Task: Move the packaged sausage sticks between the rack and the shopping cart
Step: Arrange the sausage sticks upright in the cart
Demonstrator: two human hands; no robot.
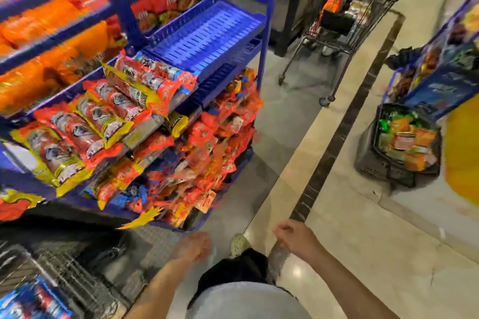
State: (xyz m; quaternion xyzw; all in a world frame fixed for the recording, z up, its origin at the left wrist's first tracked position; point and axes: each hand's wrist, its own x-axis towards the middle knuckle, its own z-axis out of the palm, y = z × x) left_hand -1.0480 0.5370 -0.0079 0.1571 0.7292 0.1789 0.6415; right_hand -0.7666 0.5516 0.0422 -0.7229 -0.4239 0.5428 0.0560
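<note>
Both forearms bare, reaching forward and low from the bottom edge. Left hand (193,246) — motion-blurred, palm down, fingers drooping, nothing held. Right hand (294,237) — fingers loosely curled, empty. Hands apart, at about equal height.

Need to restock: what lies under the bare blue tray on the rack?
Red and orange packets heaped on a lower shelf. The tray and sausage packs cover the heap's back part.

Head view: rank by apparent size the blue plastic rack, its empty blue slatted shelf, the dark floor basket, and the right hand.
1. blue plastic rack
2. empty blue slatted shelf
3. dark floor basket, only slightly smaller
4. right hand, though nearest the camera
</note>
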